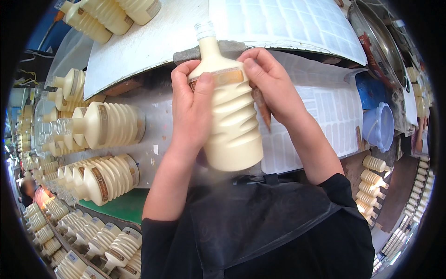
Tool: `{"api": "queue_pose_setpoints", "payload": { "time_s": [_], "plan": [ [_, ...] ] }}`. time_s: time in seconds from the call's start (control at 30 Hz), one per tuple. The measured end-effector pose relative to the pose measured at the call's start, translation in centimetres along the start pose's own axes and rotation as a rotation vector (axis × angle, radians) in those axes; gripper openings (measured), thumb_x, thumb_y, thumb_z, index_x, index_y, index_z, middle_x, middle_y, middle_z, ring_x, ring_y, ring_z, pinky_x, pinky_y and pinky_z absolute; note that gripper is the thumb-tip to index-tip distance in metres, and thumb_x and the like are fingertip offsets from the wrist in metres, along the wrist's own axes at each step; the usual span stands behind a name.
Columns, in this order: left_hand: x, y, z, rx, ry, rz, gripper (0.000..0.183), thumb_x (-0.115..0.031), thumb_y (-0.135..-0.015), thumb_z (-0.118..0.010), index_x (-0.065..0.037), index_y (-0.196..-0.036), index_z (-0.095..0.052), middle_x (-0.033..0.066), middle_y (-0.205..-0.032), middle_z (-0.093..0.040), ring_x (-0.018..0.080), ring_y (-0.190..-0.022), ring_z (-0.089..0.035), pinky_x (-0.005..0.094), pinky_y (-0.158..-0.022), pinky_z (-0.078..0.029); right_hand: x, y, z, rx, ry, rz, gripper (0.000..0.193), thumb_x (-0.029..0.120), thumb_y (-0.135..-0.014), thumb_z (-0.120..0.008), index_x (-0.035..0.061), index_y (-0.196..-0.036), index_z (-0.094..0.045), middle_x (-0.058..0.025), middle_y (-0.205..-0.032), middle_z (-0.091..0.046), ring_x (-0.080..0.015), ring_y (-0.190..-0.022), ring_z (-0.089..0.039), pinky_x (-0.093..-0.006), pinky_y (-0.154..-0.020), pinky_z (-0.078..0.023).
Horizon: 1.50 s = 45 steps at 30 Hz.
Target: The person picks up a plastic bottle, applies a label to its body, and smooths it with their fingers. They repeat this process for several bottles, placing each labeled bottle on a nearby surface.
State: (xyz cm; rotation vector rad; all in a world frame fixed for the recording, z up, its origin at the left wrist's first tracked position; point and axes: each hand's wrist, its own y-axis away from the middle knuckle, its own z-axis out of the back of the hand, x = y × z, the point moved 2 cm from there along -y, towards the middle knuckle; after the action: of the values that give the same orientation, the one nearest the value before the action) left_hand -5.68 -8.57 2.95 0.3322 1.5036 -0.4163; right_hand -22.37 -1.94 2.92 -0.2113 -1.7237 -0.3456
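A cream-coloured bottle (234, 135) with wavy ridges and a clear neck stands nearly upright before my chest, neck pointing away. My left hand (193, 107) is closed on its left shoulder, the thumb lying by the gold-brown label band (227, 77). On the right shoulder my right hand (274, 86) grips too, its thumb and index finger near the label's right end. A brown, pointed, stick-like tool (263, 110) juts down from under the right palm; its upper part is hidden.
Several similar bottles (114, 125) lie in stacks at the left. More bottles (123, 249) fill racks at lower left. A white board (139, 56) and pale label sheets (288, 23) cover the far table. More sheets (334, 107) hang at right, beside a light-blue bucket (378, 126).
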Motion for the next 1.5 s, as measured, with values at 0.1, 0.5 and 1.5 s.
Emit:
{"api": "queue_pose_setpoints", "payload": {
  "time_s": [0.1,0.5,1.5],
  "plan": [
    [-0.1,0.2,-0.2,-0.012,0.038,0.025,0.041,-0.028,-0.107,-0.054,0.001,-0.134,-0.043,0.0126,-0.121,-0.055,0.0154,-0.107,-0.054,0.0312,-0.095,-0.047,0.4,0.0,0.3,0.025,-0.096,-0.139,0.026,0.032,-0.108,-0.055,0.0069,-0.116,-0.056,0.0009,-0.088,-0.062,-0.0033,-0.071,-0.056,-0.018,-0.056,-0.045],
    [0.0,0.4,-0.4,-0.018,0.082,0.035,0.038,-0.027,-0.11,-0.05,-0.002,-0.136,-0.043,0.0112,-0.121,-0.056,0.0147,-0.106,-0.053,0.0306,-0.095,-0.046,0.0,0.6,-0.2,0.01,0.09,0.03,0.027,0.03,-0.108,-0.053,0.0054,-0.116,-0.059,0.0,-0.097,-0.063,-0.0043,-0.087,-0.058,-0.0206,-0.076,-0.049],
    [2.7,1.0,2.5,0.047,0.594,0.302,0.046,-0.031,-0.112,-0.043,0.003,-0.142,-0.053,0.0116,-0.128,-0.066,0.0147,-0.113,-0.064,0.0313,-0.099,-0.052,0.4,1.3,-1.4,-0.032,0.128,-0.083,0.042,0.033,-0.105,-0.061,-0.0005,-0.131,-0.059,-0.0021,-0.098,-0.067,-0.0058,-0.085,-0.059,-0.022,-0.074,-0.047]
  ]
}}
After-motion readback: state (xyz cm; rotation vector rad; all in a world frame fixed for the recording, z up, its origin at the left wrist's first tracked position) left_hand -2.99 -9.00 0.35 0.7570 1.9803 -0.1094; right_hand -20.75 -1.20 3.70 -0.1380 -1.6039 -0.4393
